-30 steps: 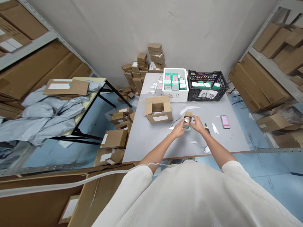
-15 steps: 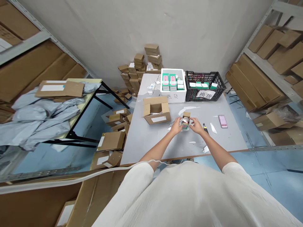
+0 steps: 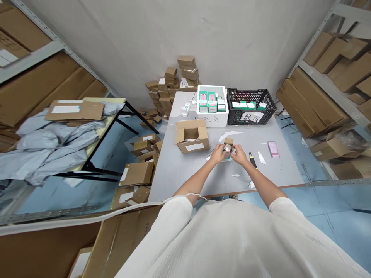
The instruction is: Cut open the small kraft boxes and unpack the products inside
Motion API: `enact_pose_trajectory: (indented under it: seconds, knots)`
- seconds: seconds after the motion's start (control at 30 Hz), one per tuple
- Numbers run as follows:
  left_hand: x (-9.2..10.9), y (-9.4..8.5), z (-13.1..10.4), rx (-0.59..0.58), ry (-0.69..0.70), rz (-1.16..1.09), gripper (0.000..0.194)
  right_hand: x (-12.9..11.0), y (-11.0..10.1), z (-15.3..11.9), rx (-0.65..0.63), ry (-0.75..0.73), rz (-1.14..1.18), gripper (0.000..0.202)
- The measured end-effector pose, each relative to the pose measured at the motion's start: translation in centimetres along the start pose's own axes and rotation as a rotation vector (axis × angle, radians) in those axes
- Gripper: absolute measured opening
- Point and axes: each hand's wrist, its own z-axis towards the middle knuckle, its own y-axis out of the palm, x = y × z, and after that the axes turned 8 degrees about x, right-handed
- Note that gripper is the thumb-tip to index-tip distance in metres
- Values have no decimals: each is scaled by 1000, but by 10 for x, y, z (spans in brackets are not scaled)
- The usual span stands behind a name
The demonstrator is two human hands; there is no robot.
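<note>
On the grey tabletop (image 3: 179,173), near the open shipping carton (image 3: 203,144), holds the small flip-top box (image 3: 228,141) between left hand (image 3: 217,154) and right hand (image 3: 240,155), fingers closed around its sides, by the shiny round item (image 3: 228,147). Best to brace evenly, without creasing the raised flap.

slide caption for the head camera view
Two hands hold a small open box beside an open carton and a black crate
</note>
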Motion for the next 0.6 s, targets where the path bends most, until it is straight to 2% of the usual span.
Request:
enact_pose_trajectory:
  seconds: [0.1, 0.2, 0.33, 0.6]
  knots:
    - [2, 2, 5, 20, -73, 12, 40, -3, 4, 4, 42, 44, -45, 31]
    - [3, 5, 7, 49, -130, 56, 30, -7, 9, 7, 54, 92, -62, 27]
    - [1, 10, 5, 80, -142, 87, 32, -11, 12, 6, 54, 134, -45, 25]
    - [-1, 10, 4, 85, -130, -10, 27, -9, 12, 16, 111, 190, 104, 24]
